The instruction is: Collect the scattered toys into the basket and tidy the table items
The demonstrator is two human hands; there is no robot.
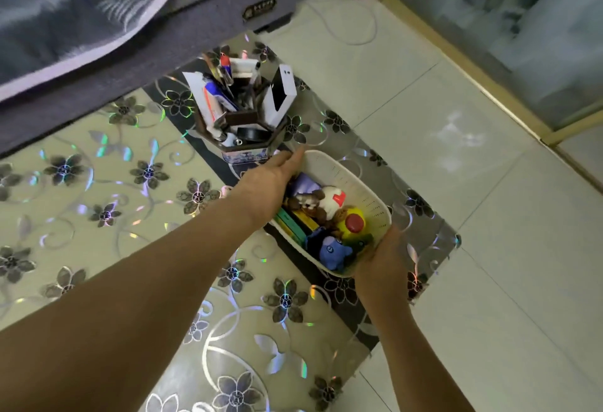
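A white perforated basket (355, 183) sits near the right edge of the table (98, 216), which has a flowered cover. Inside lie several toys: a blue plush (334, 250), a yellow toy with a red cap (352, 224), a brown and white plush (306, 202), a white plush (334, 198) and flat green and yellow boxes (297, 224). My left hand (267, 183) grips the basket's far left rim, thumb side over the edge. My right hand (381, 264) holds the near right end of the basket from below.
A hexagonal organizer (241, 147) full of pens, tubes and a white box (280, 92) stands just behind the basket. A bed with a grey blanket (81, 13) runs along the table's far side. White tiled floor (489, 216) lies to the right.
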